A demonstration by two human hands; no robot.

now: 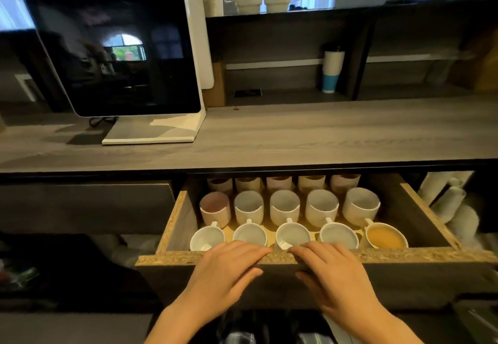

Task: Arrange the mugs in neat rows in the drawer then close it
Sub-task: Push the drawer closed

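Two bare hands rest on an open chipboard drawer's point(167, 230) near edge.
Left hand point(229, 271) and right hand point(328, 273) lie flat, fingers extended, gripping nothing; white ceramic mugs point(285, 206) fill three rows.

Drawer full, counter clear

Mugs point(285, 207) crowd the drawer point(172, 225) in three rows; bare floor only right of them; the counter point(323, 133) overhangs the back row.

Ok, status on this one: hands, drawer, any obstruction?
Left hand and right hand flat on drawer front, holding nothing. Drawer open, mugs in three rows. Nothing seen blocking closure.
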